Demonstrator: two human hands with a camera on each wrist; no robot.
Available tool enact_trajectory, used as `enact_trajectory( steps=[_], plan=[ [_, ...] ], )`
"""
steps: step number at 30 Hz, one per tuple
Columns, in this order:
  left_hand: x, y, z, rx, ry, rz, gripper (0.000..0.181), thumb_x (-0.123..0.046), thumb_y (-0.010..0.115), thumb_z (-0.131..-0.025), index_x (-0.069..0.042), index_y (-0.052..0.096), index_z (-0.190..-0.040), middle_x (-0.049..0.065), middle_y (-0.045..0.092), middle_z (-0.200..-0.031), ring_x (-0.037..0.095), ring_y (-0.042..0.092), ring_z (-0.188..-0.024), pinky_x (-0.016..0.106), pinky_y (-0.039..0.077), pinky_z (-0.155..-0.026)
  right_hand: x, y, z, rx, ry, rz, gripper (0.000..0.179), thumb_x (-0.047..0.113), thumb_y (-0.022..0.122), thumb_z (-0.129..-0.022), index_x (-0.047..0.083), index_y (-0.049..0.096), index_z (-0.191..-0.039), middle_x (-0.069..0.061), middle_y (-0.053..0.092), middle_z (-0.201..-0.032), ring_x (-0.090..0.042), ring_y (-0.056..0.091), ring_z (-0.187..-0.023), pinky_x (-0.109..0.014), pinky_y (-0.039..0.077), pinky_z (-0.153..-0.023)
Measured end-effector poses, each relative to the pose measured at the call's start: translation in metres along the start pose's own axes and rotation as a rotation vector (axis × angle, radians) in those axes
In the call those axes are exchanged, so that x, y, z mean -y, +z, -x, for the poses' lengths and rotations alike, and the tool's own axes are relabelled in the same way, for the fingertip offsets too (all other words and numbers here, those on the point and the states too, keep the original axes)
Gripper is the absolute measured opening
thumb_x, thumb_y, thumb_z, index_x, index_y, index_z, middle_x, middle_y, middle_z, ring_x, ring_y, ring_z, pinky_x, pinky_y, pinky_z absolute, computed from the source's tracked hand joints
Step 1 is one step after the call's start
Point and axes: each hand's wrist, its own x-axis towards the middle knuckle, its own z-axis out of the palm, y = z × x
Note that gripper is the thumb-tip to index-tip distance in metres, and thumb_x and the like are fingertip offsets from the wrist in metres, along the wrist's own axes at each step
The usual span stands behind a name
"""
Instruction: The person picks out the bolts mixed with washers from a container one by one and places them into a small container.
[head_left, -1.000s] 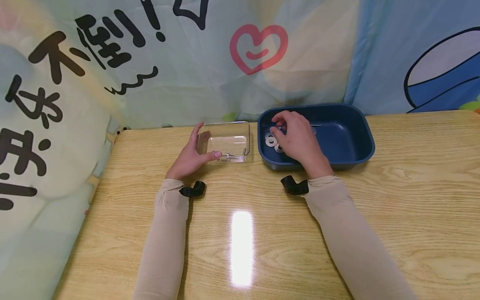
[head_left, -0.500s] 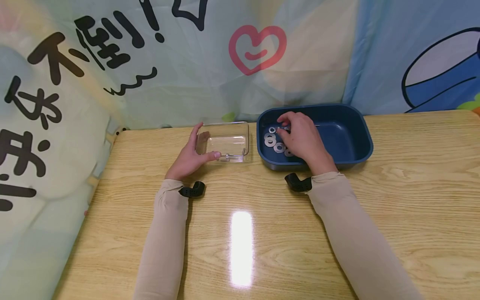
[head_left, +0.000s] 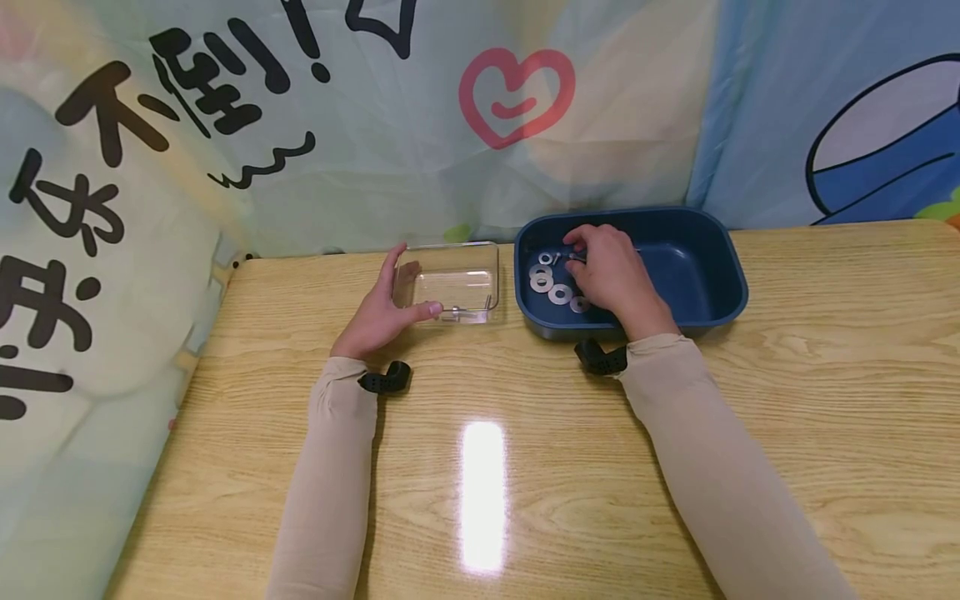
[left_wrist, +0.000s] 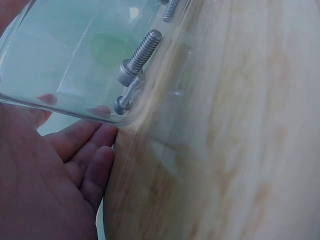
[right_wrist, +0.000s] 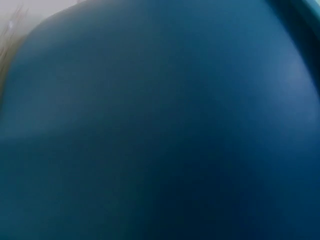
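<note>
In the head view my left hand (head_left: 386, 312) grips the left end of a clear plastic box (head_left: 457, 283), thumb along its front rim and fingers behind. Metal socket-head screws (left_wrist: 142, 52) lie along one side inside it, seen close in the left wrist view. My right hand (head_left: 618, 271) reaches into a dark blue bin (head_left: 697, 312), its thumb and forefinger curved and apart. A small metal screw (head_left: 573, 257) shows between these fingertips. Several flat washers (head_left: 559, 293) and another small screw (head_left: 556, 258) lie left of the hand on the bin floor.
Box and bin stand side by side at the back of a wooden table (head_left: 540, 467), a narrow gap between them. A printed cloth (head_left: 637, 108) hangs right behind. In the right wrist view a blurred blue bin wall (right_wrist: 160, 100) fills almost everything.
My right hand has shifted a little to the right inside the bin, uncovering more washers and a screw, its thumb and forefinger now closer together. My left hand and the box have stayed put.
</note>
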Motion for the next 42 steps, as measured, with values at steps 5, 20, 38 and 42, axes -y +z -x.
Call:
enact_trajectory(
  steps=[5,20,38,42],
  plan=[
    [0.006,0.0,-0.002,-0.012,0.0,-0.016,0.105,-0.037,0.078,-0.089,-0.027,0.004,-0.162,0.003,0.034,-0.161,0.023,0.022,-0.151,0.054,0.02,-0.118,0.0,0.002,-0.002,0.014,0.02,0.031,0.038,0.007,0.058,-0.101,-0.001,0.055,-0.138,-0.025,0.051,-0.132,-0.045,0.04,-0.128,-0.058,0.038,-0.104],
    [0.004,-0.001,-0.005,-0.01,0.009,-0.005,0.104,-0.03,0.077,-0.089,-0.029,0.003,-0.162,0.005,0.033,-0.161,0.024,0.021,-0.151,0.055,0.019,-0.118,-0.004,0.003,-0.006,0.055,0.054,0.096,0.043,0.007,0.056,-0.1,-0.005,0.051,-0.142,-0.031,0.043,-0.139,-0.048,0.036,-0.124,-0.061,0.034,-0.105],
    [-0.035,-0.002,0.016,0.014,-0.002,-0.01,0.102,-0.024,0.076,-0.09,-0.012,0.004,-0.162,0.018,0.031,-0.161,0.032,0.021,-0.151,0.056,0.017,-0.119,-0.005,0.005,-0.006,0.129,0.103,0.176,0.033,0.007,0.055,-0.101,-0.002,0.057,-0.133,-0.03,0.05,-0.136,-0.048,0.043,-0.125,-0.061,0.038,-0.103],
    [-0.033,-0.001,0.015,0.014,-0.006,-0.005,0.1,-0.021,0.075,-0.091,-0.012,0.004,-0.162,0.018,0.031,-0.161,0.032,0.021,-0.151,0.055,0.018,-0.118,-0.005,0.005,-0.005,0.127,0.112,0.18,0.029,0.007,0.055,-0.101,-0.001,0.06,-0.129,-0.027,0.053,-0.134,-0.045,0.049,-0.119,-0.059,0.042,-0.1]
  ],
)
